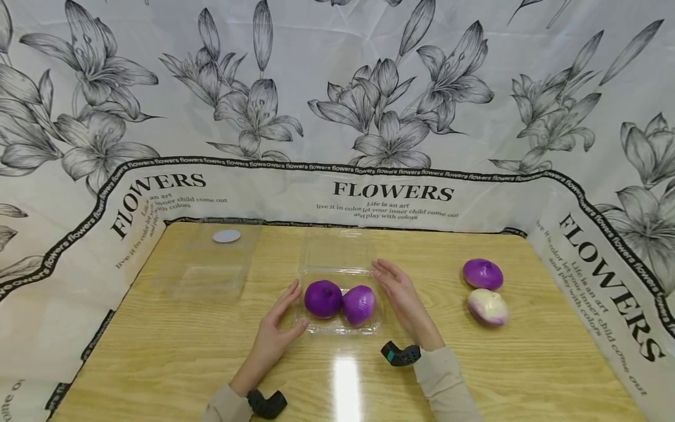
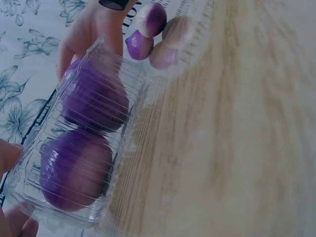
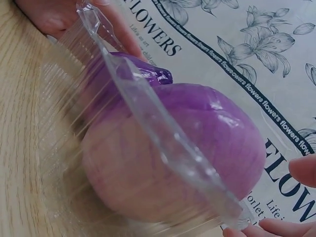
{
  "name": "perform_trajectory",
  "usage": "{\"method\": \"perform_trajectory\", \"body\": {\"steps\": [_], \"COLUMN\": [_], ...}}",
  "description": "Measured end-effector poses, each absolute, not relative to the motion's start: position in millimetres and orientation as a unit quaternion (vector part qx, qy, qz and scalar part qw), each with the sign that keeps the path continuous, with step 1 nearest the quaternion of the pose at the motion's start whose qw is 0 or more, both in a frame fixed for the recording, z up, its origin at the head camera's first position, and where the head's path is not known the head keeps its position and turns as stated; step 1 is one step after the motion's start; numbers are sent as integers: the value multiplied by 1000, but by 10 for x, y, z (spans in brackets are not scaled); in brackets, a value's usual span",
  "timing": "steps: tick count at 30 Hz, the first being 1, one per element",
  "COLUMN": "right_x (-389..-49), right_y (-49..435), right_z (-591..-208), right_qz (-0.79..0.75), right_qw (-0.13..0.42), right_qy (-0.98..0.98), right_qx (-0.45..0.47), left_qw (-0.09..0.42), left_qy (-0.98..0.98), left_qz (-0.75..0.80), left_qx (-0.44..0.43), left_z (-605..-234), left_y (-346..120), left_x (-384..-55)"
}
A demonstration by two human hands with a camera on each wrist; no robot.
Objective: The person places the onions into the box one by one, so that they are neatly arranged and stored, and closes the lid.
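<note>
In the head view, two glossy purple onions (image 1: pixel 323 299) lie side by side in a clear plastic clamshell box (image 1: pixel 343 330), its hinged lid (image 1: pixel 337 251) folded back away from me. My left hand (image 1: pixel 275 329) is at the box's left side, fingers extended and thumb near the front left corner. On the opposite side, my right hand (image 1: pixel 403 296) has its fingers stretched out by the back right corner. The right wrist view shows the paler onion (image 3: pixel 173 153) behind the box wall, with right fingertips (image 3: pixel 266 229) close to the rim. Whether either hand touches the box is unclear.
To the right lie a purple onion (image 1: pixel 483 274) and a whitish-purple one (image 1: pixel 488 307), touching or nearly so. At the back left stands another clear plastic box (image 1: pixel 211 281), with a white oval (image 1: pixel 227 236) in its far part. Flower-printed cloth (image 1: pixel 390 199) borders the wooden table (image 1: pixel 174 351).
</note>
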State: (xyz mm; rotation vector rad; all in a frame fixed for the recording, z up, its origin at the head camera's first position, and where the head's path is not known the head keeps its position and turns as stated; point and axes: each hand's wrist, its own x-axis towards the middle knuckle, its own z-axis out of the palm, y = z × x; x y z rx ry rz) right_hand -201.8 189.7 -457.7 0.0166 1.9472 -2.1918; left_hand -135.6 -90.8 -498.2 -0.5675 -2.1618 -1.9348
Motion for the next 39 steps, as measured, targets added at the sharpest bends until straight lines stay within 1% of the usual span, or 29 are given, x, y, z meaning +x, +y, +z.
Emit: {"method": "perform_trajectory", "body": {"steps": [8, 13, 19, 32, 39], "right_x": [-2038, -2033, -2046, -2054, -2038], "right_y": [1910, 1908, 1896, 1914, 1922], "right_z": [-4572, -4590, -4628, -4670, -4706], "right_qz": [-775, -758, -744, -759, -744], "right_qw": [71, 60, 54, 38, 7], "right_qy": [627, 649, 666, 650, 668], "right_qx": [6, 9, -6, -18, -28], "left_qw": [94, 98, 104, 96, 95], "left_qy": [-728, -729, -732, -734, -732], "left_qz": [-651, -649, -645, -644, -647], "left_qx": [-193, -194, -193, -193, -190], "left_z": [-4989, -4997, -4988, -4995, -4997], "left_y": [-892, -888, -890, -889, -884], "left_x": [-1367, -1360, -1356, -1358, -1349]}}
